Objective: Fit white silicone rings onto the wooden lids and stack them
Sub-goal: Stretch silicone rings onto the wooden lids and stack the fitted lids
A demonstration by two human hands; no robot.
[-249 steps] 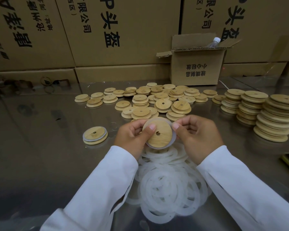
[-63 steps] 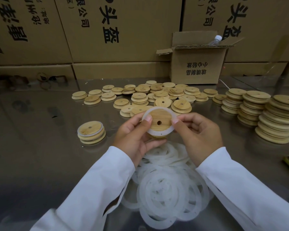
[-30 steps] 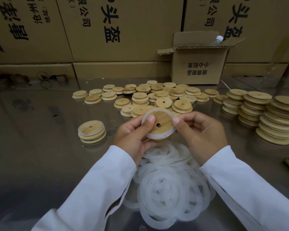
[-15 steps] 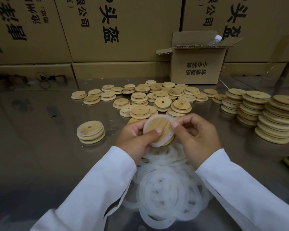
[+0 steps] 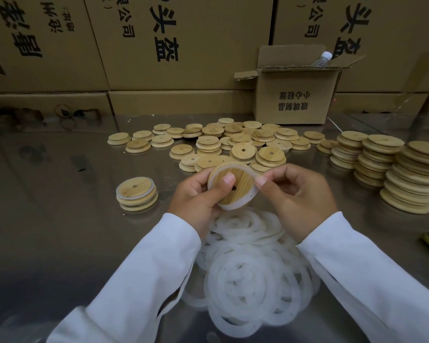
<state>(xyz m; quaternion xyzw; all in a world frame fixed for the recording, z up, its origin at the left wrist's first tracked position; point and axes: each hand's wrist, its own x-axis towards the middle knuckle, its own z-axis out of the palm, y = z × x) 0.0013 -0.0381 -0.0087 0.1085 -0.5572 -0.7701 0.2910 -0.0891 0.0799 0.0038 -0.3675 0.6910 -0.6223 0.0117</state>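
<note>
Wooden lid and white ring sit pinched by left hand and right hand. Tabletop lies open leftward; thumb half-covers the hole.

Wooden lid, tilted, white ring around its rim; left hand grips it, right hand pinches the ring's upper edge. Loose rings heaped below. Short ringed stack left; tall stacks right.

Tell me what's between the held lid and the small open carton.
Head view: loose wooden lids, some overlapping, lie scattered on the table between the held lid and the open carton.
</note>
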